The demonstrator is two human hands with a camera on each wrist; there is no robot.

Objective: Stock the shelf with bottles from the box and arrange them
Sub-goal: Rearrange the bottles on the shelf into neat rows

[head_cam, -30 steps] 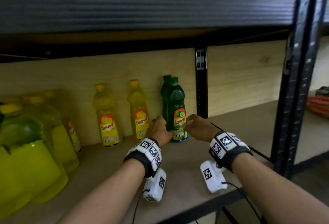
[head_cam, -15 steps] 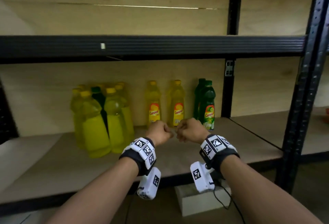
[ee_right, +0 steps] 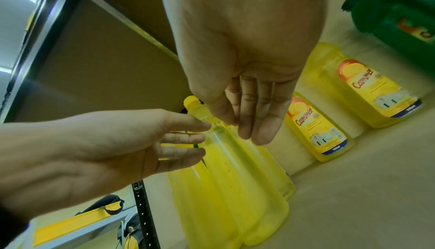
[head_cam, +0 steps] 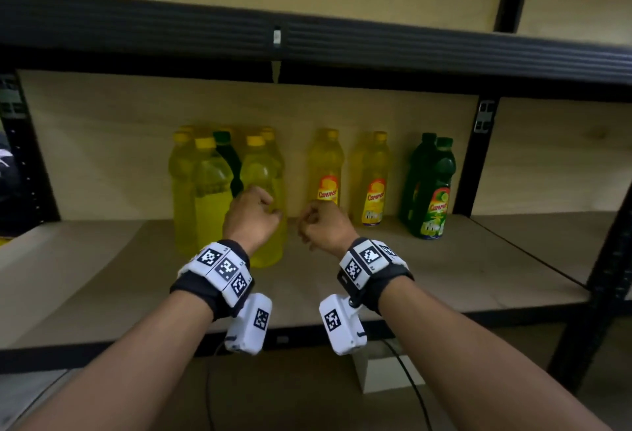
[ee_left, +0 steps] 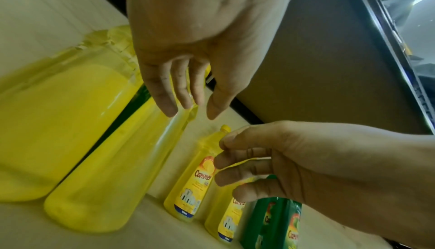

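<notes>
On the wooden shelf board stands a tight cluster of plain yellow bottles with one dark green bottle among them. To its right stand two labelled yellow bottles and a pair of green bottles. My left hand hovers in front of the cluster, fingers relaxed and holding nothing. My right hand hangs beside it, just in front of the labelled yellow bottles, also holding nothing. In the wrist views, the left hand's fingers and the right hand's fingers are loosely extended and touch no bottle.
A black beam of the upper shelf runs overhead. Black uprights stand behind the green bottles and at the right front corner. A pale block and a cable lie on the floor under the shelf.
Both hands let go of the front green bottle, drew back and shifted left to the yellow cluster. The head view pulled away from the shelf.
</notes>
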